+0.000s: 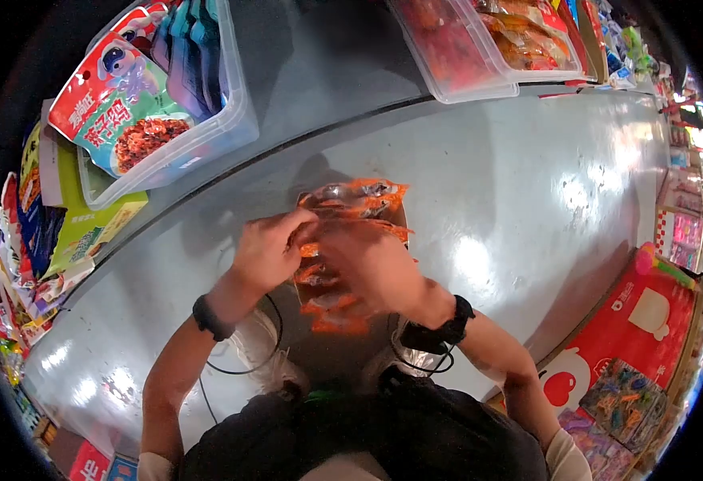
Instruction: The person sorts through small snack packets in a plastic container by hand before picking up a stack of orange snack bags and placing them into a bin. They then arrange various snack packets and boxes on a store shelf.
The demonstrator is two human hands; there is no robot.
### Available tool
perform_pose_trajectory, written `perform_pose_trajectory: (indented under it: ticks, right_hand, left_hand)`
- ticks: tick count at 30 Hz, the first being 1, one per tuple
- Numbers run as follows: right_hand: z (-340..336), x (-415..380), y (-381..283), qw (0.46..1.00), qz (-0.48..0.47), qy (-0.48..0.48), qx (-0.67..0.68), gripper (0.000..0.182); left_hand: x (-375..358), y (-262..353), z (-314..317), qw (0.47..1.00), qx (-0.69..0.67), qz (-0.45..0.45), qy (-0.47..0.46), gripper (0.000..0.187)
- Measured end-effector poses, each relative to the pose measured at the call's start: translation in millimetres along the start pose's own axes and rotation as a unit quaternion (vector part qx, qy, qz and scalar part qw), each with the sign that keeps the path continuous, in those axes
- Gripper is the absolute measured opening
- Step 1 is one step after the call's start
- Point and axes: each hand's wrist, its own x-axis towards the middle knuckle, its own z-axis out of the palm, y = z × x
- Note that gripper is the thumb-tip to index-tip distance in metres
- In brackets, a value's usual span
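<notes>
Several clear-and-orange snack packets [359,200] lie in a row in a small open box [397,215] on the floor between my feet. My left hand [270,250] is at the left side of the box, its fingers curled together at the packets; what they pinch, if anything, is hidden. Over the middle of the row is my right hand [379,268], its back toward me and its fingers smeared by motion. Below the hands, more orange packets [331,303] reach toward the near edge of the box, and the nearest ones are blurred.
A clear plastic bin [243,120] of snack pouches stands at upper left, beside a green carton [99,228]. Another clear bin [480,84] with orange-red packets is at upper right. A red display box [628,313] stands at right. Cables loop from both wrists near my shoes.
</notes>
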Motion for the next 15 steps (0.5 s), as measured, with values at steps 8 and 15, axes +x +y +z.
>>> perform_pose_trajectory:
  ticks: [8,15]
  right_hand:
    - [12.0,15.8,5.4,0.990,0.066,-0.105,-0.069,0.019]
    - [27.1,-4.5,26.5,0.944,0.158,-0.191,-0.219,0.011]
  left_hand:
    - [-3.4,-5.6,-6.0,0.994,-0.090,-0.062,0.022,0.017]
    - [-16.2,13.8,-9.1,0.993,-0.095,-0.035,0.053,0.012]
